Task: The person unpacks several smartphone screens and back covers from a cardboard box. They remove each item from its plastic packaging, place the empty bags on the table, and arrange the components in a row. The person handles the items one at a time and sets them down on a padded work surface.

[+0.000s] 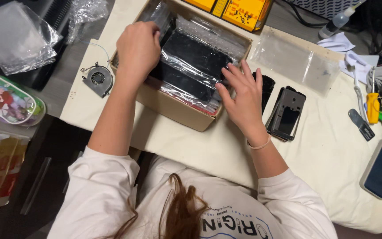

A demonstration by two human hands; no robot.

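Bagged black panels (191, 66): upright in cardboard box (173, 106), upper centre of frame, on bench (200, 146). Likely light, stiff, fragile; film slippery, so take by edges. Left hand (138, 48): grip curled closed over bag tops. Right hand (244, 97): fingers spread apart, flat on pack.

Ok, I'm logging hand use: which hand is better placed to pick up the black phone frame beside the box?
Right hand: it rests at the box corner, right beside the black phone frame. The left hand is closed on bags across the box.
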